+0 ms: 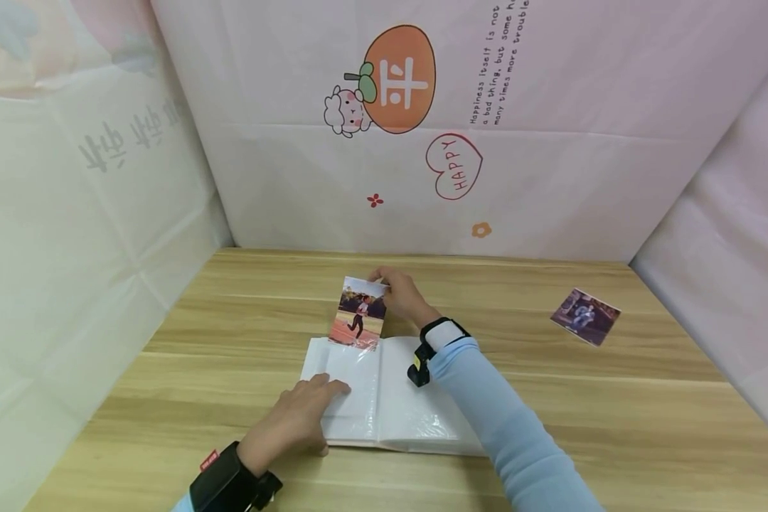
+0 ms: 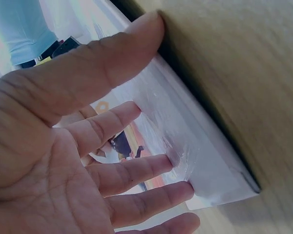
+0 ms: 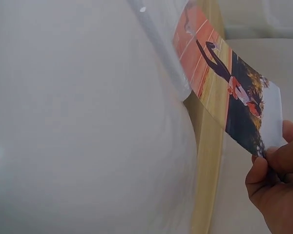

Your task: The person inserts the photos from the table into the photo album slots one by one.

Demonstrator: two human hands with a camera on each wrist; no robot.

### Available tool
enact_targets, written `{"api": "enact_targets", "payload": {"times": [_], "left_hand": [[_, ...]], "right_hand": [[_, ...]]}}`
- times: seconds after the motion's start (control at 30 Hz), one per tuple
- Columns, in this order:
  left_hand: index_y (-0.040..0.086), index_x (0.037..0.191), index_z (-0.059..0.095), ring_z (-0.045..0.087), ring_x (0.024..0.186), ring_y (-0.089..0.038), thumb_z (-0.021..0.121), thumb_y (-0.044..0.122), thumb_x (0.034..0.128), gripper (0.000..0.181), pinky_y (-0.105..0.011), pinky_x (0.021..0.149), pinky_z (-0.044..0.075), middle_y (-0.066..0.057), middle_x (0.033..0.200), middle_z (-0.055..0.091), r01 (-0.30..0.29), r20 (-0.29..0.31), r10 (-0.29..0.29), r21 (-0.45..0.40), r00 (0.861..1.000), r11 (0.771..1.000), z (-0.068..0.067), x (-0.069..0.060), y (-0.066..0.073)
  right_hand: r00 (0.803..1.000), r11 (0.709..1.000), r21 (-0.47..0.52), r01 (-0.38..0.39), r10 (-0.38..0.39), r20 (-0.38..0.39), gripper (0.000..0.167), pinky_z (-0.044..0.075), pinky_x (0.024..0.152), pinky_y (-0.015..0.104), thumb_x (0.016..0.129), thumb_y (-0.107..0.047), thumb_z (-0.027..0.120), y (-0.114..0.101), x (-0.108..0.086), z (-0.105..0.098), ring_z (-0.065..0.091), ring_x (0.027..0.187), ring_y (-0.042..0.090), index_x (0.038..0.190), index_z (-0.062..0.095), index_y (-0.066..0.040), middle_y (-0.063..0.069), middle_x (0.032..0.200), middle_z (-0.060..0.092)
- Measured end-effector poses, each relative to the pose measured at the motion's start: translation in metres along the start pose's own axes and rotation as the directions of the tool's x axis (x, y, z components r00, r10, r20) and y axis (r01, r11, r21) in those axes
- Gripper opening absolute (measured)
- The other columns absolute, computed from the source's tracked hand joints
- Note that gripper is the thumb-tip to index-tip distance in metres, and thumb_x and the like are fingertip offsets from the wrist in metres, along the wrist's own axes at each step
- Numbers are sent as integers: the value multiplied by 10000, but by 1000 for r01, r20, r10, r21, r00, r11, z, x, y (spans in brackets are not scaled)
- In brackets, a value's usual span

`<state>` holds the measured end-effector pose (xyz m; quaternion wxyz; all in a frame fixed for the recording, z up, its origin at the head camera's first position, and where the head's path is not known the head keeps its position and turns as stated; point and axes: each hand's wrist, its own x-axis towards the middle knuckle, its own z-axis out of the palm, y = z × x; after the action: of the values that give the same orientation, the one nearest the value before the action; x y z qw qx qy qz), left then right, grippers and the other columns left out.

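Note:
An open photo album [image 1: 416, 409] with clear plastic sleeves lies on the table. My right hand [image 1: 404, 293] pinches the top right corner of a photo [image 1: 360, 313] of a runner on a track. In the right wrist view, the lower end of that photo [image 3: 219, 80] is at the mouth of the left page's plastic sleeve [image 3: 161, 48], partly under it. My left hand [image 1: 301, 412] rests on the album's left page, fingers spread and fairly straight. The left wrist view shows its fingertips [image 2: 158, 163] touching the plastic, with the thumb near the album's edge.
A second photo [image 1: 586, 317], of a seated figure, lies apart on the wooden table [image 1: 646, 427] at the right. Behind the table hangs a printed white cloth [image 1: 281, 192], with more cloth along both sides.

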<state>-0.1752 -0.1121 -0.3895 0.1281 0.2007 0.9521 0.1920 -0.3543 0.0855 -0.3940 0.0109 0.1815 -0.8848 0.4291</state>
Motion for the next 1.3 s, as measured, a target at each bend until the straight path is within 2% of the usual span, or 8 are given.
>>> {"api": "enact_targets", "payload": {"times": [0.27, 0.43, 0.63, 0.97, 1.13, 1.3], "left_hand": [[118, 1181, 584, 451, 1103, -410, 875, 23, 431, 810, -598, 817, 382, -203, 1276, 466, 0, 8, 0, 6, 1000, 1000, -1, 0, 0], [118, 1182, 582, 456, 1092, -411, 867, 28, 422, 816, -591, 810, 388, -206, 1272, 468, -11, -3, 11, 15, 1000, 1000, -1, -1, 0], [115, 1184, 581, 464, 1077, -412, 865, 32, 422, 817, -591, 801, 391, -213, 1264, 470, -17, -11, 17, 18, 1000, 1000, -1, -2, -1], [114, 1175, 583, 480, 1051, -397, 863, 35, 416, 812, -574, 768, 406, -200, 1242, 483, -38, -24, 39, 33, 999, 999, -1, -3, -1], [99, 1170, 588, 482, 1048, -419, 863, 37, 409, 812, -593, 759, 406, -213, 1240, 481, -50, -25, 51, 24, 998, 998, 0, -2, -3], [97, 1172, 590, 477, 1061, -435, 865, 36, 408, 814, -609, 770, 401, -225, 1252, 475, -46, -19, 47, 15, 999, 999, 0, -1, -3]], "right_hand": [[1000, 1000, -6, -16, 16, -4, 422, 494, 801, 361, 776, 234, 456, -2, -1, 2, 553, 1024, 287, 1078, 588, -29, 151, 1147, 569], [1000, 1000, -15, -6, 6, 4, 422, 494, 791, 350, 773, 236, 450, -4, -1, 4, 560, 964, 278, 1074, 595, -20, 145, 1072, 582], [999, 999, -41, 1, 0, 39, 391, 488, 777, 339, 797, 210, 450, -6, -2, 9, 553, 941, 264, 1067, 606, -25, 134, 1055, 588], [990, 997, -62, -54, 62, 128, 353, 485, 777, 330, 852, 161, 451, -12, -9, 16, 556, 938, 242, 1085, 608, -53, 114, 1036, 580], [982, 996, -74, -59, 71, 173, 395, 486, 764, 322, 835, 184, 439, -12, -13, 18, 555, 956, 240, 1103, 599, -60, 123, 1062, 573], [978, 995, -90, -32, 50, 203, 408, 483, 761, 321, 818, 191, 437, -11, -14, 20, 559, 941, 231, 1093, 600, -61, 116, 1027, 584]]}}
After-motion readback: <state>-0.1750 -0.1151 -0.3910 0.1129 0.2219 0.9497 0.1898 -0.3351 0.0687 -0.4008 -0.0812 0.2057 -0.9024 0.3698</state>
